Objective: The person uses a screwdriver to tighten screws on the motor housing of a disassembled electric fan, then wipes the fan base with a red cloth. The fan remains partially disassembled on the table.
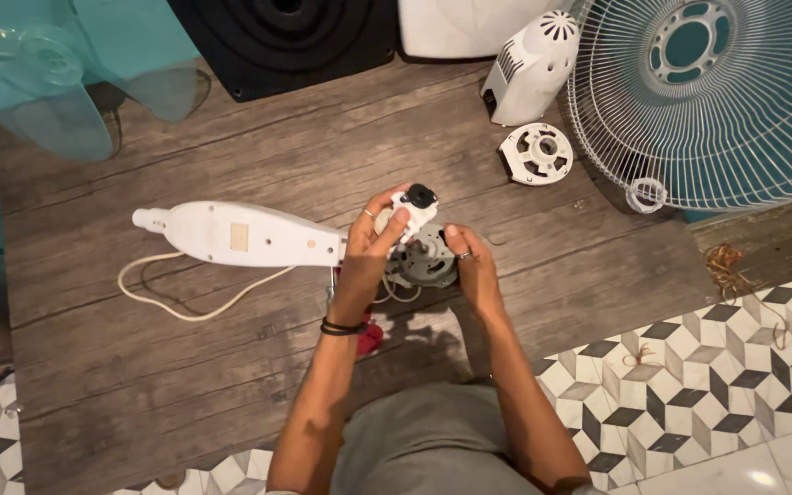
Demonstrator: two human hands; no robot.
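Gray clothing is seen at the bottom, closest of all. Just past it, a round metal fan motor is gripped by both hands over the middle of the wooden floor. The left hand is wrapped around the motor's white top piece with a black knob. The right hand is pressed against the motor's side. A long white fan body with a cord is laid to the left. A wire fan cage is leaned at the top right corner, beside a white motor cover and a small white ring part.
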